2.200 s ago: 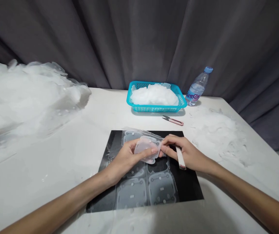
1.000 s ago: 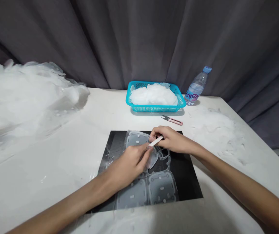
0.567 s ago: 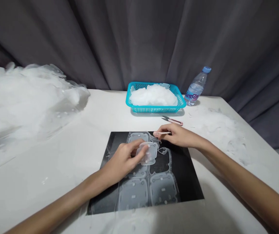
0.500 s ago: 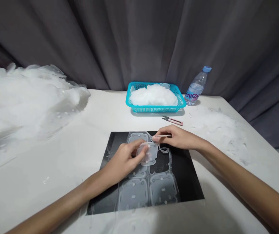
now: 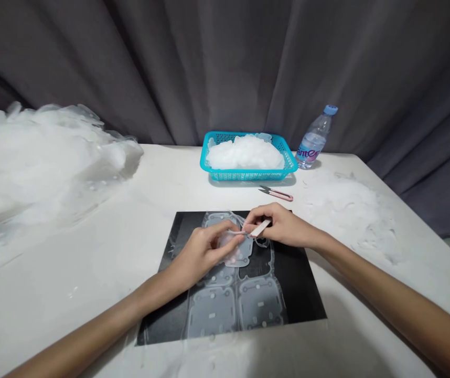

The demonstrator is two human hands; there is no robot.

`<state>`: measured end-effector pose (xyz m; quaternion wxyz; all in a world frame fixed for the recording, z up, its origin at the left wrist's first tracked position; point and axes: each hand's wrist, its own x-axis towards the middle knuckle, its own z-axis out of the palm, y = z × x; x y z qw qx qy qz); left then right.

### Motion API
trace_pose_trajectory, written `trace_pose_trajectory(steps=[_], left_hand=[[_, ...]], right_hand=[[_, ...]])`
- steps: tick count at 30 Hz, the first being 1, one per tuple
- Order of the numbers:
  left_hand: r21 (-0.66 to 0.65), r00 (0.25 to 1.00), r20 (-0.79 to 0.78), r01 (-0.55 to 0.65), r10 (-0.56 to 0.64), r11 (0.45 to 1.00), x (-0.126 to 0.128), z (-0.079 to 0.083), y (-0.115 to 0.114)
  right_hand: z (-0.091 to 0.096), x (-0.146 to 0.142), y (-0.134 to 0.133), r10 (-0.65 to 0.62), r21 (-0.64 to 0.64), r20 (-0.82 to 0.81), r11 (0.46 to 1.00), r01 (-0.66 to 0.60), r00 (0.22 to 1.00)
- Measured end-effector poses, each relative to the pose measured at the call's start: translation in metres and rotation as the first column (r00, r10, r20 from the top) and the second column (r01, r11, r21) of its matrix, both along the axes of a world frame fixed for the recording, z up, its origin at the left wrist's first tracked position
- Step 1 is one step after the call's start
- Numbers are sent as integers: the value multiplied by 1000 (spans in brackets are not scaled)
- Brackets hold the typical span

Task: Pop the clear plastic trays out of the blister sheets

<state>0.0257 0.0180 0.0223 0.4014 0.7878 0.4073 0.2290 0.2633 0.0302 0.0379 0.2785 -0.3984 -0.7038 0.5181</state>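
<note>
My left hand (image 5: 201,251) pinches a translucent, rounded-square sheet piece (image 5: 244,256) by its upper edge, between thumb and fingers. Close against those fingertips, my right hand (image 5: 284,224) grips a flat, whitish stick-like tool (image 5: 261,228), its exact kind unclear. Thin clear strips of trim run by the right fingertips; whether they are pinched is hidden. Beneath both hands lies a translucent sheet (image 5: 212,311) of joined rounded-square pieces, with a cut-out opening at its right. The sheet rests on a black mat (image 5: 306,299).
Behind the mat lie pink-handled thread snips (image 5: 282,196). A turquoise basket (image 5: 248,176) holds a white translucent heap, with a water bottle (image 5: 312,144) beside it. A large translucent pile (image 5: 52,157) covers the table's left; white scraps (image 5: 351,210) lie at right.
My right hand has shifted slightly left, bringing its fingertips to my left ones. The flat tool has turned and now slants with its broad face showing. The held piece's top edge is bent.
</note>
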Motion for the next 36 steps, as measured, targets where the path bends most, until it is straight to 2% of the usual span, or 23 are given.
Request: trace_pose_trajectory(steps=[5,8,10,12,13,14,17,19,20,22,24,26,27,29,33,36], left_hand=[[-15,1000,-1,14,-14,1000,0,0,-1],[91,996,-26,90,-88,992,0,-1,-5],[247,976,-77,215,-202,945,0,-2,-9],[371,947,-136,321,-290,872,1,-2,-14],[391,940,-148,340,-306,855,1,-2,-15],[378,943,-140,333,-302,864,0,-2,-16],[210,976,-44,219,-214,953,-2,0,-15],[124,989,18,146,-149,982,-4,1,-12],[105,991,38,123,-128,987,-5,1,-11],[99,992,66,99,-105,990,-6,1,-10],[110,992,86,86,-96,990,-7,0,-10],[127,991,98,76,-89,989,-7,-1,-11],[136,991,104,72,-86,988,-7,-1,-12],[145,990,114,66,-83,987,-7,-1,-12],[136,988,125,71,-88,988,-7,1,-13],[121,989,132,58,-74,991,-6,2,-13]], right_hand=[[4,0,-4,15,24,28,1000,-15,999],[7,0,-3,29,49,138,998,-36,990],[5,0,0,-30,117,255,993,0,966],[0,1,6,-171,239,369,967,85,913],[-3,2,9,-245,301,405,945,124,881],[-6,5,12,-303,357,430,922,148,850],[-8,17,15,-394,474,462,867,154,795],[-4,24,11,-462,557,415,810,182,784],[-1,27,7,-473,585,363,786,199,803],[7,29,-3,-402,581,246,789,198,882],[15,26,-14,-215,526,174,845,94,961],[19,21,-23,-33,486,148,873,-44,988],[19,19,-26,21,488,144,868,-89,989],[19,15,-30,47,531,129,840,-109,991],[16,16,-29,9,614,137,784,-92,991],[15,18,-28,-8,618,170,779,-101,985]])
